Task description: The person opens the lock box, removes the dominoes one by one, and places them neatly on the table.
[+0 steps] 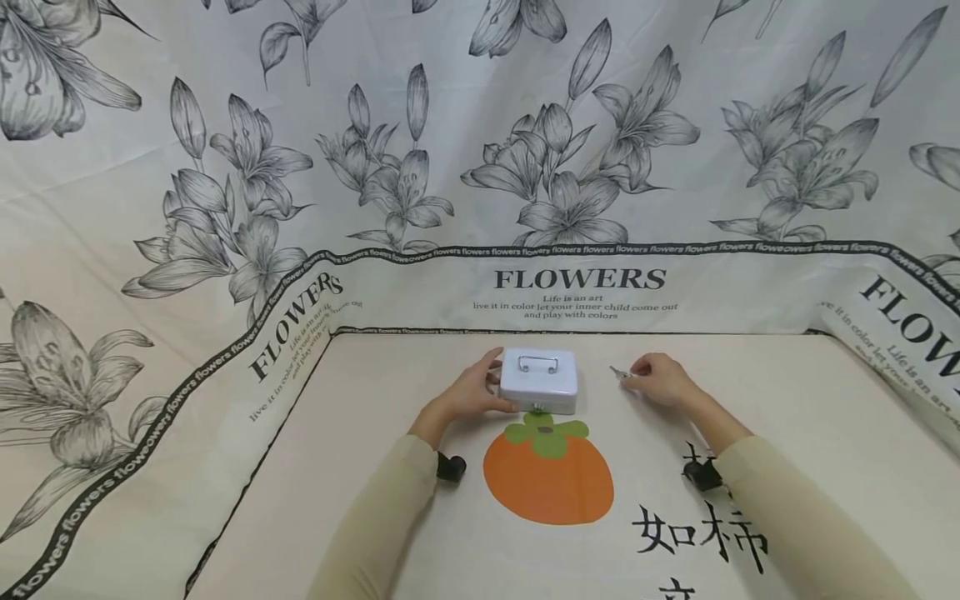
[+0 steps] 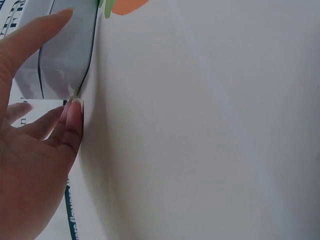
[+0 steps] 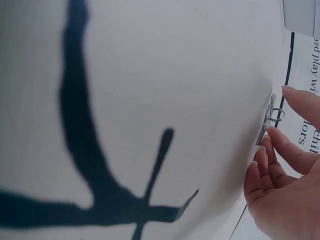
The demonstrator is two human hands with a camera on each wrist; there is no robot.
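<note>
A small white cash box (image 1: 538, 382) with a wire handle on its closed lid stands on the table cloth. My left hand (image 1: 474, 388) holds the box by its left side, thumb along the front and the other fingers at the side and back. A lock (image 1: 537, 407) shows low on the box's front. To the right, a small bunch of keys (image 3: 267, 120) on a ring lies on the cloth. My right hand (image 1: 662, 380) is at the keys; in the right wrist view the thumb and forefinger stand apart beside the ring, fingertips close to the keys.
The light table cloth (image 1: 405, 367) carries a printed orange persimmon (image 1: 549, 479) just in front of the box and black characters (image 1: 701, 533) near the right forearm. A flower-printed curtain (image 1: 570, 167) rises behind and at both sides.
</note>
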